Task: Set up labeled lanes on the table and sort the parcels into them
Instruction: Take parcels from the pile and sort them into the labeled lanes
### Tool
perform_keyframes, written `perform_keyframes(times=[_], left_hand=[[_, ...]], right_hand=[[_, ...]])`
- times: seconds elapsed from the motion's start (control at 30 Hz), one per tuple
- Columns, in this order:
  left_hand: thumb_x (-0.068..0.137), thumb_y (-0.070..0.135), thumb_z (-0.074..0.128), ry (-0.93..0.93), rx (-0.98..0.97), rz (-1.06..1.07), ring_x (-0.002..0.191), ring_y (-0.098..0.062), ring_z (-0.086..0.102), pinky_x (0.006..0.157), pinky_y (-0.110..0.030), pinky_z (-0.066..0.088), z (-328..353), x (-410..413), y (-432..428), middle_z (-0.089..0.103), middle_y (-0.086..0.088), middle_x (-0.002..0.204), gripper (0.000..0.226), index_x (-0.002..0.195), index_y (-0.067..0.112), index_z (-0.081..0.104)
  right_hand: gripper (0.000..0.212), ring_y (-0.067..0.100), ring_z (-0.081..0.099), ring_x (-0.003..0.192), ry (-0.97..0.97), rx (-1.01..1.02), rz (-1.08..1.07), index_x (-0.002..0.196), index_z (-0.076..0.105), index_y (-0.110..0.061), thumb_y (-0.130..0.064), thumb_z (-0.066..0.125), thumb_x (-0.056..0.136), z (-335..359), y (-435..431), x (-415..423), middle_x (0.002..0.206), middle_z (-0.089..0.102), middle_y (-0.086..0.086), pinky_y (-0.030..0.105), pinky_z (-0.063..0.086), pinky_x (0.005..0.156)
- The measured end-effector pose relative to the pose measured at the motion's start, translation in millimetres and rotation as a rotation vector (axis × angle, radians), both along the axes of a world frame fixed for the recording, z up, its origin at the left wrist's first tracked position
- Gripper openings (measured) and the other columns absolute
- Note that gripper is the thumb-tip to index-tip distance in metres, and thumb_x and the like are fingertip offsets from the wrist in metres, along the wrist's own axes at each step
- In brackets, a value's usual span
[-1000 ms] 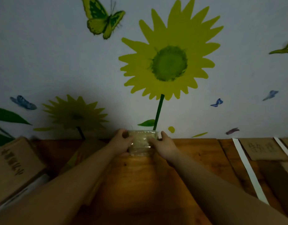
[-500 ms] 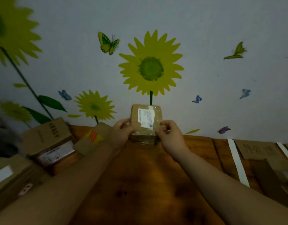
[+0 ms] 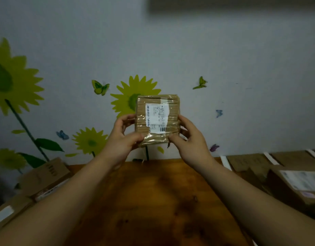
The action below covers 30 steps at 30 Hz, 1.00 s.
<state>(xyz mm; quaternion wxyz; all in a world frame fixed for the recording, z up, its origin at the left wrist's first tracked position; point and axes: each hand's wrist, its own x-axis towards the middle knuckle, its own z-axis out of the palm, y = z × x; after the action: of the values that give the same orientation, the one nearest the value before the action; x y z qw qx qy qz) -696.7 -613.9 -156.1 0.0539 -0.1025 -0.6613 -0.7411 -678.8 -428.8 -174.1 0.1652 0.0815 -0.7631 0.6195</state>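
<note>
I hold a small brown cardboard parcel [image 3: 157,119] upright in front of the wall, well above the wooden table [image 3: 153,201]. It is wrapped in clear tape and its white shipping label faces me. My left hand [image 3: 122,139] grips its lower left edge, thumb on the front. My right hand [image 3: 190,139] grips the lower right edge the same way. On the right of the table, white tape strips [image 3: 225,163] mark lanes, with a brown cardboard lane label [image 3: 247,162] between them.
Several cardboard boxes [image 3: 45,176] are piled at the table's left end. Another labelled parcel [image 3: 298,183] lies in a lane on the right. The wall behind carries sunflower and butterfly stickers.
Both hands have lifted the parcel off the table's far edge and tipped it upright, so its label now faces me. The view has tilted upward.
</note>
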Motion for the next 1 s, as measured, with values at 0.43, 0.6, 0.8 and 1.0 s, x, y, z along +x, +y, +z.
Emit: perform_keyframes(times=[0.43,0.6,0.8,1.0], left_hand=[[0.082,0.0,0.064,-0.127,-0.103,-0.538,0.108,-0.018,0.057,0.077,-0.039,0.056,-39,61,173,0.049,0.005,0.122,0.049,0.113,0.033,0.045],[0.083,0.007,0.065,-0.086,-0.176,-0.671,0.106,-0.019,0.059,0.085,-0.045,0.055,-26,113,261,0.05,0.004,0.123,0.049,0.119,0.033,0.042],[0.084,0.005,0.063,-0.101,-0.14,-0.696,0.109,-0.023,0.058,0.078,-0.037,0.056,-28,172,366,0.051,-0.001,0.123,0.047,0.118,0.032,0.044],[0.084,0.006,0.062,-0.157,-0.177,-0.725,0.111,-0.026,0.058,0.084,-0.046,0.055,-42,228,459,0.051,-0.003,0.125,0.049,0.122,0.029,0.041]], right_hand=[[0.049,-0.013,0.054,0.091,-0.158,0.014,-0.528,0.129,0.043,-0.041,-0.018,0.061,0.091,-20,130,164,0.098,0.052,-0.031,0.013,0.048,0.081],[0.055,-0.007,0.06,0.088,-0.147,-0.055,-0.647,0.142,0.038,-0.034,-0.018,0.057,0.093,-12,207,232,0.109,0.057,-0.021,0.017,0.052,0.074],[0.053,-0.017,0.057,0.08,-0.149,-0.002,-0.685,0.139,0.038,-0.034,-0.016,0.057,0.093,-11,307,297,0.103,0.055,-0.024,0.009,0.048,0.068],[0.047,-0.006,0.058,0.091,-0.201,-0.027,-0.693,0.132,0.042,-0.041,-0.018,0.057,0.093,-19,393,356,0.097,0.055,-0.027,0.014,0.053,0.076]])
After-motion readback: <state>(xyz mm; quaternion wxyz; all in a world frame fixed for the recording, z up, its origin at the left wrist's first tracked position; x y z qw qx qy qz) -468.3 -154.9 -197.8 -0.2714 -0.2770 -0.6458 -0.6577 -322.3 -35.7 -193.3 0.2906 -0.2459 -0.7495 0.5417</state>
